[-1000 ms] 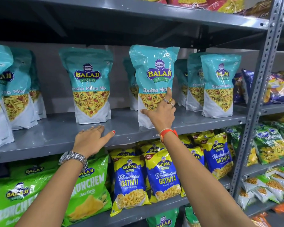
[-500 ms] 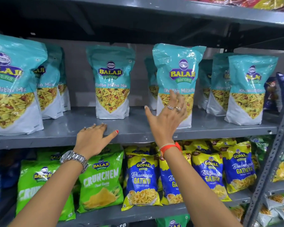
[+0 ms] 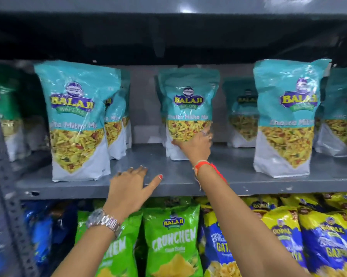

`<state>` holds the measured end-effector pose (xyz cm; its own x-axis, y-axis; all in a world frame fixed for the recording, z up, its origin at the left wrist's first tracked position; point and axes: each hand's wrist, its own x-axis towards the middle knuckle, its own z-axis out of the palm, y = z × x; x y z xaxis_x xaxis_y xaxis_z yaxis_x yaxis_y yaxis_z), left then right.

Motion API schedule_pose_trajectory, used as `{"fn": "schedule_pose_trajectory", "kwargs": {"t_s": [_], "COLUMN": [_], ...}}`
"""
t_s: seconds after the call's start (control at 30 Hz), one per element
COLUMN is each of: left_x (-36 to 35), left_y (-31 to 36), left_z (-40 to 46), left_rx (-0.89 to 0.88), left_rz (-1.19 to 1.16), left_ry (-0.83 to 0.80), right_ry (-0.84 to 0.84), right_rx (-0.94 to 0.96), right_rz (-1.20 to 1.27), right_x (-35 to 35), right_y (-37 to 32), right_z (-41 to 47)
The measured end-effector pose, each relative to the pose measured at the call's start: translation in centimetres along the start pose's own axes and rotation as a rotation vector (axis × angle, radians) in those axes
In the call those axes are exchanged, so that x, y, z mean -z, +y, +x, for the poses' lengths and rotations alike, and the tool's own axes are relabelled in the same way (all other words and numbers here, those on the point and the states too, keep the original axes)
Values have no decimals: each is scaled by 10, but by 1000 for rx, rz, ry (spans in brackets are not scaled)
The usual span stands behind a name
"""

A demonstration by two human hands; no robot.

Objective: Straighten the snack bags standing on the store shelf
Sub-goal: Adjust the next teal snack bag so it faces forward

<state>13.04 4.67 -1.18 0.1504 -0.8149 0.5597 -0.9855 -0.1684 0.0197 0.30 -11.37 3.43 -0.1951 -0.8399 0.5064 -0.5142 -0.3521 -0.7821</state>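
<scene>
Teal-and-white Balaji snack bags stand on the grey metal shelf. My right hand grips the lower front of the middle bag, which stands upright further back. A larger-looking bag stands near the front edge at the left and another bag stands at the right. More teal bags sit behind them. My left hand rests flat on the shelf's front edge, fingers spread, holding nothing, between the left bag and the middle bag.
Below the shelf hang green Crunchem bags and blue-yellow Gathiya bags. A perforated grey upright stands at the left. The shelf above overhangs the bag tops closely.
The view swung left. My right hand left the right-hand teal bag, opened in the air, and now holds the middle bag. My left hand stayed on the shelf edge.
</scene>
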Motion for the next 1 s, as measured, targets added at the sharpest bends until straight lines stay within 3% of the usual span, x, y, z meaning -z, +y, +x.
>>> {"fn": "schedule_pose_trajectory", "kwargs": {"t_s": [0.33, 1.0], "left_x": [-26, -22], "left_y": [-9, -6], "left_z": [9, 6], "left_rx": [-15, -21], "left_rz": [-62, -50], "left_ry": [42, 79], "right_ry": [101, 111], "right_rx": [-134, -79], "right_rz": [-205, -149], "right_x": [-23, 15], "right_y": [-26, -29], "right_z": [-4, -50]}}
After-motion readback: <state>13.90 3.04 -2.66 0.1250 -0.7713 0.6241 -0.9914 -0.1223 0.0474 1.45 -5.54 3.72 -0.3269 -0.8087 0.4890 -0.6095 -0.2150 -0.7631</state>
